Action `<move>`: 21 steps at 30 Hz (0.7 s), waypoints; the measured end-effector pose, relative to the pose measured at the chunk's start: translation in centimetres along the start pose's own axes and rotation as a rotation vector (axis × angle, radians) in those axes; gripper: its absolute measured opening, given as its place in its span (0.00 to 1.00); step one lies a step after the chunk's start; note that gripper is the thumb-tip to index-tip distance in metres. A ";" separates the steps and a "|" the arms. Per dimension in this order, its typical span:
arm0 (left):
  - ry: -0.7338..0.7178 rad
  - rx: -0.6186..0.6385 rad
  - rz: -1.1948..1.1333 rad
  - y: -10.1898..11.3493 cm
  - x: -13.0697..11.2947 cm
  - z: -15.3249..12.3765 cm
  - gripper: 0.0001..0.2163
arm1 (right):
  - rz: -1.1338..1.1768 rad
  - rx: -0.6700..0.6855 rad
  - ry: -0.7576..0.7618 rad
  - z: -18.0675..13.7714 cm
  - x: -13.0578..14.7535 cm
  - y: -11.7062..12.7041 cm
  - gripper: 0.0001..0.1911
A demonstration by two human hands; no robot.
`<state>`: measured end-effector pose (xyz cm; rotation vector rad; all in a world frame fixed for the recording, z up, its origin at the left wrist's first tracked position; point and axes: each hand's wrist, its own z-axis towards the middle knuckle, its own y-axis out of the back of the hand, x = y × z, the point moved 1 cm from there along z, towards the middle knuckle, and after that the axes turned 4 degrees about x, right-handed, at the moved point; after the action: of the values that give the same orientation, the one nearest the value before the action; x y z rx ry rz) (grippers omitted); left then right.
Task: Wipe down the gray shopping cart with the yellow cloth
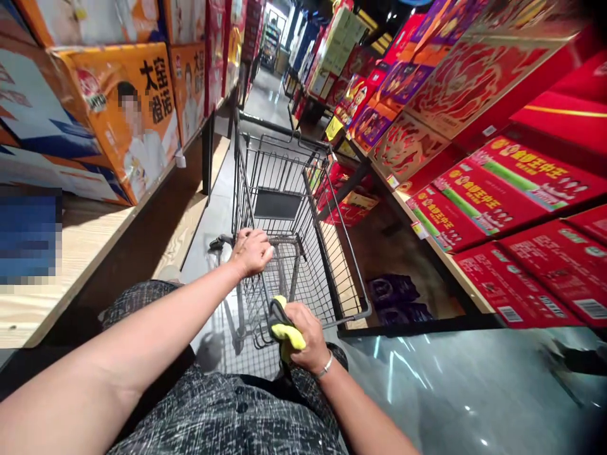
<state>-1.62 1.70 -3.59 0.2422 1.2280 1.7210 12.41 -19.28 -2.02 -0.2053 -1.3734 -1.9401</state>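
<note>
The cart point(277, 203) stood on the floor point(403, 392) straight ahead, the left hand point(251, 251) curling its fingers over its left side while the right hand point(306, 335) closed its fingers around a yellow-and-black cloth point(289, 335). The step in hand seemed to be steadying the cart, cloth at its edge; the next move probably called for a firm left grip.

Pale wooden shelf point(92, 229) under orange cartons point(107, 95), shiny grey floor point(417, 385) beneath a black wire shopping cart point(277, 205).
</note>
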 end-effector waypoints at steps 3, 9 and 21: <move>0.055 0.006 -0.007 -1.3 -2.9 -0.2 0.18 | 0.025 0.025 -0.023 -2.1 -1.7 2.4 0.21; 0.023 0.161 -0.143 -3.4 -8.3 -0.4 0.21 | -0.057 0.029 -0.370 -6.8 -7.3 8.5 0.16; 0.157 0.100 0.206 5.5 2.6 7.5 0.30 | 0.157 -0.734 -0.818 -0.6 -12.0 10.7 0.26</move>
<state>-1.41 8.31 3.49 0.3062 1.4481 1.8857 28.04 -15.83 -0.45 -1.5359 -0.9520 -2.2325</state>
